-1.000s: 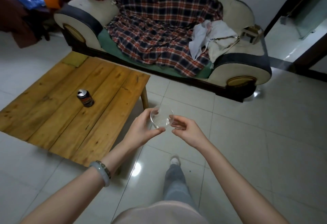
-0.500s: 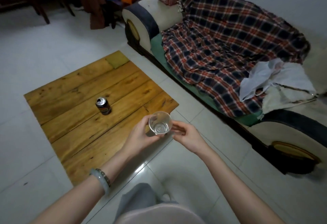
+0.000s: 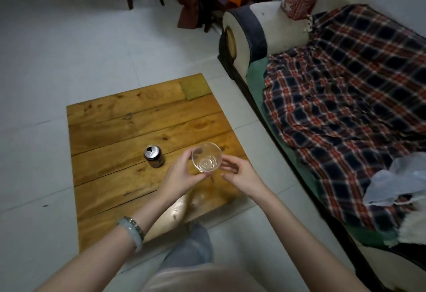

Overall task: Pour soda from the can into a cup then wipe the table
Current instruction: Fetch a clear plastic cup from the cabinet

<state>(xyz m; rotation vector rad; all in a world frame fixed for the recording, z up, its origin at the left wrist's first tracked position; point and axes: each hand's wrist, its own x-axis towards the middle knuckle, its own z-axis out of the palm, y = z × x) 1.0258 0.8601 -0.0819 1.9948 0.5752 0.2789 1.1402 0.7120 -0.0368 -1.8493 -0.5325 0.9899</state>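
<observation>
A clear plastic cup (image 3: 206,157), empty, is held upright above the low wooden table (image 3: 129,135). My left hand (image 3: 182,174) grips its left side and base. My right hand (image 3: 239,174) sits at its right side with fingertips touching the wall of the cup. A dark soda can (image 3: 154,156) with its tab opened stands on the table just left of the cup. A yellow-green cloth (image 3: 194,86) lies flat at the table's far right corner.
A sofa (image 3: 249,38) draped with a plaid blanket (image 3: 345,98) runs along the right, with a white plastic bag (image 3: 401,181) on it. Dark wooden chairs and bags stand at the back. White tile floor surrounds the table. My leg (image 3: 189,252) is by the table's near edge.
I have stepped up to the table and turned left; the cup, carried in both hands, now hangs over the table's right part beside the can instead of over the floor.
</observation>
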